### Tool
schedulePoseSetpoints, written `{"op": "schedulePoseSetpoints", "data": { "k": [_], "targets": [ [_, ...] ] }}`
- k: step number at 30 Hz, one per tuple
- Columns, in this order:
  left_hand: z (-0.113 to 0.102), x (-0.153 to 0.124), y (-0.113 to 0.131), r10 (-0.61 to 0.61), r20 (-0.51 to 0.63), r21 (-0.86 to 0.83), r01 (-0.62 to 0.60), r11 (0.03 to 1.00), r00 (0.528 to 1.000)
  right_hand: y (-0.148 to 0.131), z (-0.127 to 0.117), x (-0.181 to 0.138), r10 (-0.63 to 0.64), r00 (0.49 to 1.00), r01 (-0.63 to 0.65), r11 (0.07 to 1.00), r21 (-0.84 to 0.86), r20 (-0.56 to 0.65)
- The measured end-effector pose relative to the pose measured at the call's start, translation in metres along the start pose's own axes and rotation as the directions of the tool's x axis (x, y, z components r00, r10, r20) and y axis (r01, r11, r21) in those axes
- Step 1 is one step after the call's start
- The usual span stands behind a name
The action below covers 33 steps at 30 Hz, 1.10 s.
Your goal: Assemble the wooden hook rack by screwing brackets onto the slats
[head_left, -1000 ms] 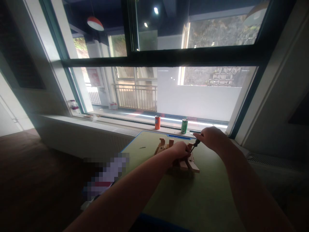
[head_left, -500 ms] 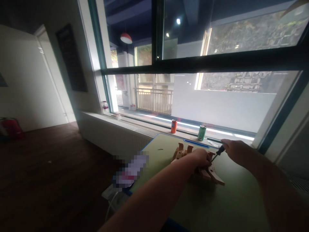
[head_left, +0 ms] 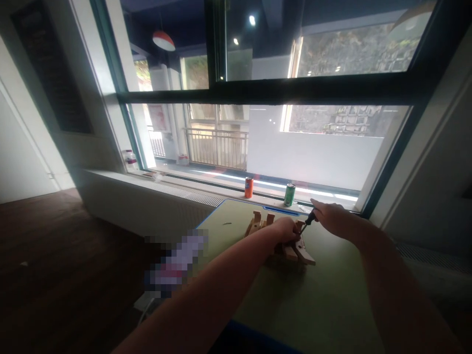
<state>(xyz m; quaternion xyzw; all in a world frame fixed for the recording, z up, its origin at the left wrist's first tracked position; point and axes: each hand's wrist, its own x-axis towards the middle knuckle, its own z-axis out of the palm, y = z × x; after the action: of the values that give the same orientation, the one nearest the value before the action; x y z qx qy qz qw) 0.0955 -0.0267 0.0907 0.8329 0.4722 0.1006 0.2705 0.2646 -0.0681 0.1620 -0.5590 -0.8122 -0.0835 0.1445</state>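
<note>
While its fingers are curling down over the top of a wooden assembly [head_left: 285, 243], the left hand [head_left: 285, 230] is pressing that piece against the green table [head_left: 317, 305], gripping it from above so that only the slotted ends on the far side and a pale slat on the near right are showing. Just to the right, the right hand [head_left: 332, 219] is closing its fingers around the dark handle of a screwdriver [head_left: 309, 221], and the tool is slanting down and to the left so that its tip is meeting the wooden assembly right beside the left hand's knuckles; how exactly the tip is seating in the wood is too small to tell. Both forearms are reaching in from the near edge, the left one crossing the table's front corner and the right one lying along its right side. Further out, a small dark object [head_left: 226, 223] is lying alone on the table toward its left edge, well apart from the hands. Beyond the table's far edge, an orange can [head_left: 249, 187] and a green can [head_left: 289, 194] are standing upright on the window sill [head_left: 206, 183], near each other but not touching. Behind them a large window [head_left: 258, 142] is letting in bright daylight.
</note>
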Motion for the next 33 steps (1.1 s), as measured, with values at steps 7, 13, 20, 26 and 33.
{"op": "schedulePoseSetpoints", "data": {
  "k": [7, 13, 20, 26, 33],
  "targets": [
    [0.000, -0.001, 0.000, -0.001, -0.009, 0.009, 0.001, 1.000, 1.000, -0.010, -0.008, 0.008, 0.099, 0.994, -0.103, 0.988, -0.113, -0.041],
    [-0.001, -0.003, 0.002, -0.011, -0.022, 0.014, 0.011, 1.000, 1.000, -0.009, -0.007, 0.006, -0.006, 0.999, 0.008, 0.999, 0.043, -0.050],
    [0.000, 0.000, 0.000, 0.013, -0.020, 0.002, -0.013, 1.000, 1.000, -0.001, -0.011, 0.007, 0.127, 0.990, -0.119, 0.987, -0.105, 0.067],
    [0.003, 0.003, -0.002, 0.006, -0.039, 0.009, -0.005, 1.000, 0.999, -0.009, 0.000, 0.011, 0.057, 0.994, -0.058, 0.998, -0.010, -0.097],
    [0.002, 0.001, -0.001, 0.008, -0.053, 0.009, -0.008, 1.000, 0.999, -0.002, -0.010, 0.001, 0.132, 0.969, -0.167, 0.974, 0.155, 0.210]
  ]
}}
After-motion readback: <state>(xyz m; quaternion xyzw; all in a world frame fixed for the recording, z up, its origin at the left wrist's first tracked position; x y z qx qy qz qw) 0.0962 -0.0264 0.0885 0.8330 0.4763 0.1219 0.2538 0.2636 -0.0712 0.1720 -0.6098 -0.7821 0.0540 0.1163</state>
